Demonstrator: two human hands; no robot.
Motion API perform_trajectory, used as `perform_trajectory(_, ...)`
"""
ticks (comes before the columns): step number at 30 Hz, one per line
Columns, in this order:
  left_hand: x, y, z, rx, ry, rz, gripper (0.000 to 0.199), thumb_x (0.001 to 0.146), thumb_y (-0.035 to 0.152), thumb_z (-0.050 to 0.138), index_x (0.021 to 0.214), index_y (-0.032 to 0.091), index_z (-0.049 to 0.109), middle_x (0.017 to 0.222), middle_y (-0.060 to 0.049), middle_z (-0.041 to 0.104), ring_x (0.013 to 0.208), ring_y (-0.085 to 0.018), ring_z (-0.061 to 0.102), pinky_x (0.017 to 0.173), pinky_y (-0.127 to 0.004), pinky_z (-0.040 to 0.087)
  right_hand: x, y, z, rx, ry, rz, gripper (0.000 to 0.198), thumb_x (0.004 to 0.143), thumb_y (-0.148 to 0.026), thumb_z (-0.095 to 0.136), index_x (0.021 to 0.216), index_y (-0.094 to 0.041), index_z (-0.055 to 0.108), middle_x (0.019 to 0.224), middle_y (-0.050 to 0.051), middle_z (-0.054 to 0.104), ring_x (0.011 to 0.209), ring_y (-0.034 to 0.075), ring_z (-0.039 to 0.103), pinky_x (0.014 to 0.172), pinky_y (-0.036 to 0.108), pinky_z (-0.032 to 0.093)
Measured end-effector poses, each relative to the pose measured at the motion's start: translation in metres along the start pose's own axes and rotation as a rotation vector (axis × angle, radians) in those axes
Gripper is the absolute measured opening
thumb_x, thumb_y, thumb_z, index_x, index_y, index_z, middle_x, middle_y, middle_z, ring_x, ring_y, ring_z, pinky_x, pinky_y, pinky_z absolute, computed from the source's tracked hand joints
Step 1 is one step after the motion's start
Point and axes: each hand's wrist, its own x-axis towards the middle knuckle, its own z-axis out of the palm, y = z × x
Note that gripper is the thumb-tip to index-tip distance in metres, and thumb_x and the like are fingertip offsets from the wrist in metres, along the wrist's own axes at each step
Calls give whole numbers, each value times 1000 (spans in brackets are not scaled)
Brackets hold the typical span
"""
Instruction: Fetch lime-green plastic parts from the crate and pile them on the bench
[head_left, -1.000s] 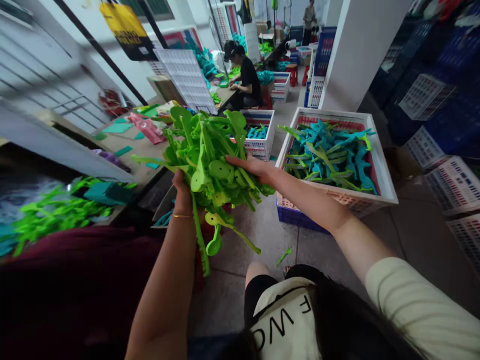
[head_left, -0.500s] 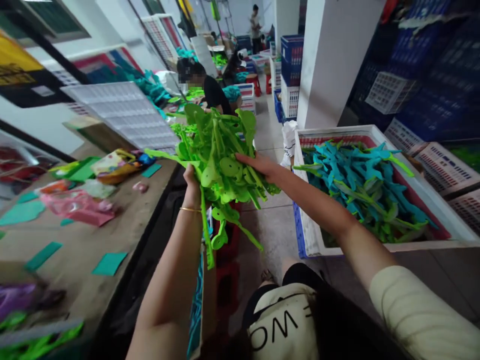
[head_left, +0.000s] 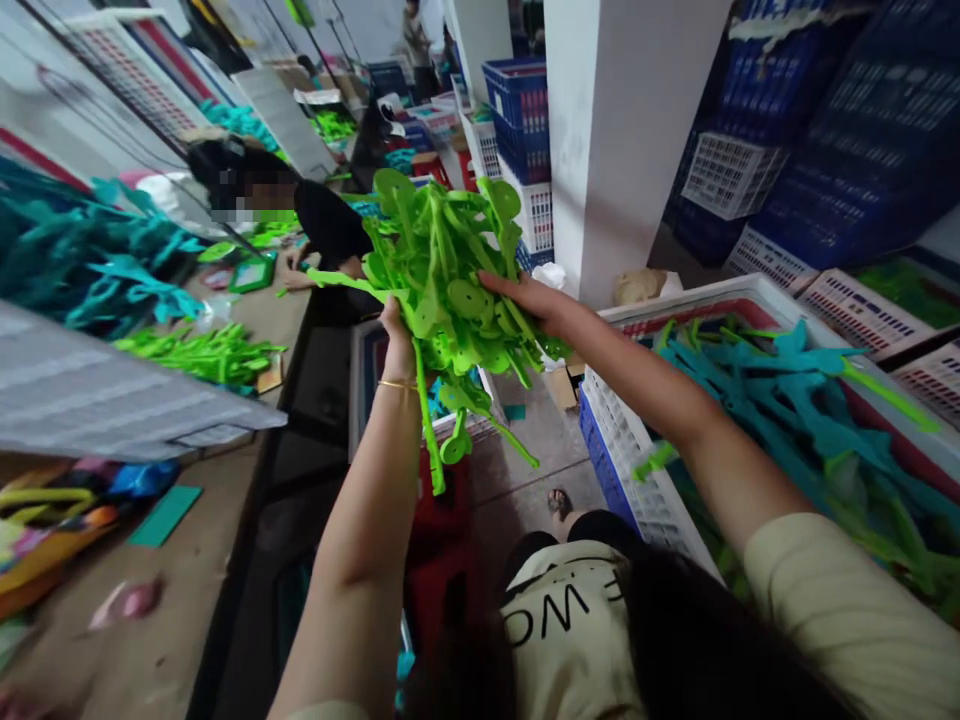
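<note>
A big tangled bundle of bright green plastic parts [head_left: 450, 290] is held up in front of me between both hands. My left hand [head_left: 395, 330], with a thin gold bangle at the wrist, grips the bundle from below on its left side. My right hand [head_left: 529, 300] lies flat against the bundle's right side, fingers pressed on the round perforated pieces. Some long green stems hang down below my left wrist.
A white crate [head_left: 637, 470] of teal and green parts stands at my right on a blue crate. A wooden workbench [head_left: 172, 600] runs along the left with green parts, teal pieces and bags. A seated person [head_left: 315, 215] works further along. A white pillar [head_left: 622, 130] and stacked blue crates rise behind.
I have turned and moved forward along the bench with the green bundle still held in both hands. The white crate now sits closer at my right, and the seated person is nearer.
</note>
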Motion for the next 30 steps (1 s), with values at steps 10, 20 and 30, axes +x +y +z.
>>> perform_trajectory(10, 273, -14, -33, -8, 5, -37, 63, 95, 60, 26, 133, 20, 56, 115, -6, 70, 124, -19, 56, 103, -31, 48, 245, -61, -87, -48, 45, -89, 63, 68, -49, 79, 121, -21, 59, 106, 3, 72, 96, 17, 69, 94, 37, 57)
perform_trajectory(20, 558, -3, -103, -33, -21, -16, 63, 92, 65, 32, 124, 20, 62, 111, -5, 71, 123, -23, 57, 104, -33, 49, 525, -117, -140, -105, 35, -118, 58, 73, -48, 77, 122, -26, 57, 107, 2, 73, 96, 17, 70, 89, 36, 60)
perform_trajectory(30, 798, 1, -195, -25, 40, -69, 67, 87, 69, 35, 123, 20, 62, 112, -9, 71, 120, -27, 59, 101, -39, 52, 791, -137, -178, -67, 11, -105, 65, 61, -51, 84, 114, -25, 56, 104, 2, 72, 92, 16, 71, 87, 37, 60)
